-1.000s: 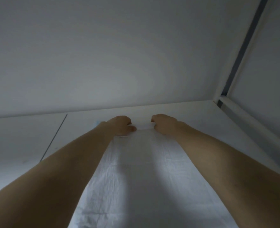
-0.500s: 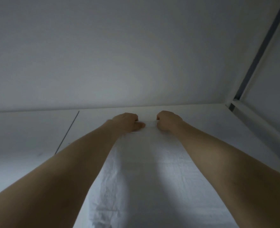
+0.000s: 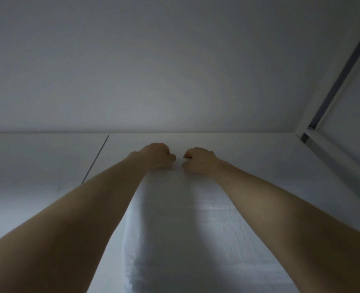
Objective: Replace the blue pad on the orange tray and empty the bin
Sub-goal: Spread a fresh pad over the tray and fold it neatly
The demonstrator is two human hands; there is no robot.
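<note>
A long, white, crinkled pad (image 3: 174, 225) hangs in front of me, its pale side facing the camera. Both arms reach up and away from me. My left hand (image 3: 156, 155) pinches the pad's top edge at the left. My right hand (image 3: 198, 158) pinches the same edge at the right, a small gap between the two fists. The pad falls from the hands down past the bottom of the frame. The orange tray and the bin are not in view.
White cabinet doors (image 3: 47, 166) with a thin dark seam (image 3: 95, 159) stand behind the hands. Above is a plain ceiling (image 3: 174, 60). A white frame with a dark strip (image 3: 342, 68) runs along the right.
The view has tilted and shifted, so the hands sit a little higher and more centred. Both hands have kept hold of the pad's top edge, and more of the pad hangs below them.
</note>
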